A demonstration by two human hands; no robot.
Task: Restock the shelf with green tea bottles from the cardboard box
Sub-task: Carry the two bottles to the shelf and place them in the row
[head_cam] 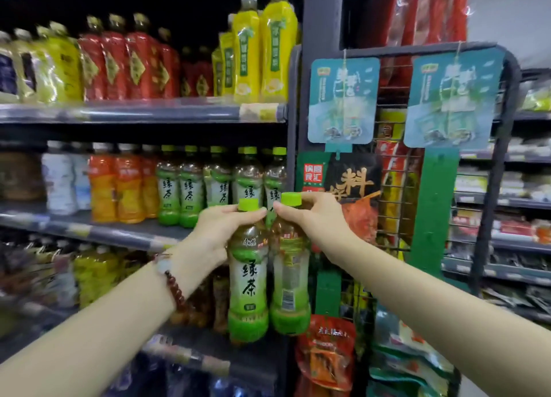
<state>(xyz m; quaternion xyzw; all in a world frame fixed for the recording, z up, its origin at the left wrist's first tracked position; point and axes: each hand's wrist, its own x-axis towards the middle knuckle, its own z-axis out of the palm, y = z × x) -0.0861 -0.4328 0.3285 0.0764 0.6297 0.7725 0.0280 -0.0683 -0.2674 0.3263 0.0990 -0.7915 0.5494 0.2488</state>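
Observation:
Two green tea bottles hang side by side in the air in front of the middle shelf (125,232). My left hand (219,232) grips the left bottle (248,280) by its neck, label facing me. My right hand (313,214) pinches the neck of the right bottle (289,286), whose barcode side faces me. Both have light green caps. On the middle shelf behind them stands a row of several green tea bottles (190,185) at the shelf's right end. The cardboard box is out of view.
Orange and white drink bottles (119,185) fill the middle shelf's left part. Red and yellow bottles (137,59) stand on the upper shelf. A wire rack (402,188) with hanging snack packets and two blue cards stands just right of the shelf. Dark bottles line the lower shelf.

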